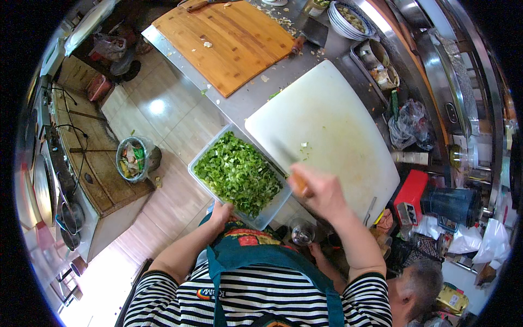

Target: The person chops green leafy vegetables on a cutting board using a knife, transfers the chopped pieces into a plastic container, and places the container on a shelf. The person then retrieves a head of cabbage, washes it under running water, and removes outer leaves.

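Observation:
My left hand grips the near rim of a clear plastic container, which is heaped with chopped green leaves. The container is at the counter's edge, beside a white cutting board. My right hand is closed around the wooden handle of a knife over the board's near left side. Motion blurs the blade, so its outline is hard to make out. A few green and white scraps lie on the board near the blade.
A wooden cutting board lies farther along the steel counter, with a cleaver beside it. Bowls are stacked at the back. A red-based blender stands right. A lined bin is on the floor. Another person is close at lower right.

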Tool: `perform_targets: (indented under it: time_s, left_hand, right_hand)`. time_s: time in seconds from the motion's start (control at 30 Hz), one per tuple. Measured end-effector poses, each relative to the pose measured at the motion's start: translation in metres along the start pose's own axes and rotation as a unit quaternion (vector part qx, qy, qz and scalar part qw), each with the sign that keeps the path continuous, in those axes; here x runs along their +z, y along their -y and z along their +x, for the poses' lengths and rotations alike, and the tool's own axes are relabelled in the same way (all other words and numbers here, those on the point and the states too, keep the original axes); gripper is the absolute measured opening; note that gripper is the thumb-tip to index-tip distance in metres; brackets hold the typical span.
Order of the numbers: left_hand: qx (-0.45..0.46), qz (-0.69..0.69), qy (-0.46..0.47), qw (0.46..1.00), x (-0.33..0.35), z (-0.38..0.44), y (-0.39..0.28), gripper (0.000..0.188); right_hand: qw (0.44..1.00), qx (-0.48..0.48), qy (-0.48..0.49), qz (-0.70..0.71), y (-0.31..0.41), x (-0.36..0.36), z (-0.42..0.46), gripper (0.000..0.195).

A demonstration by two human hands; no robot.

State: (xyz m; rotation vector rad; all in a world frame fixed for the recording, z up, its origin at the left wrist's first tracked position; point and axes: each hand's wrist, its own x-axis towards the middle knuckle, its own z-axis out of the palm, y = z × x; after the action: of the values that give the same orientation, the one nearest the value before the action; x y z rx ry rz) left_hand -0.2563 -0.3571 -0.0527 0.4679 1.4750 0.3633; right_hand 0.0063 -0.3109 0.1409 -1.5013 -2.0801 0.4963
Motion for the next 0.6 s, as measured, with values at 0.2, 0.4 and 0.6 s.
perform_targets:
  time_s: [0.2, 0.4, 0.6]
  left_hand:
    - [0.014, -0.010, 0.054, 0.998, -0.002, 0.001, 0.002, 0.020]
    - [0.022, -0.023, 0.005, 0.999, -0.001, 0.006, 0.011, 0.023]
    - [0.016, -0.016, 0.023, 0.999, -0.002, -0.005, 0.006, 0.029]
  right_hand:
    - [0.987, 0.148, 0.056, -0.002, -0.026, -0.001, -0.014, 0.021]
    - [0.995, 0.098, -0.005, -0.021, 0.013, 0.010, -0.028, 0.023]
    - [0.998, 0.058, 0.014, -0.008, 0.028, 0.025, -0.049, 0.025]
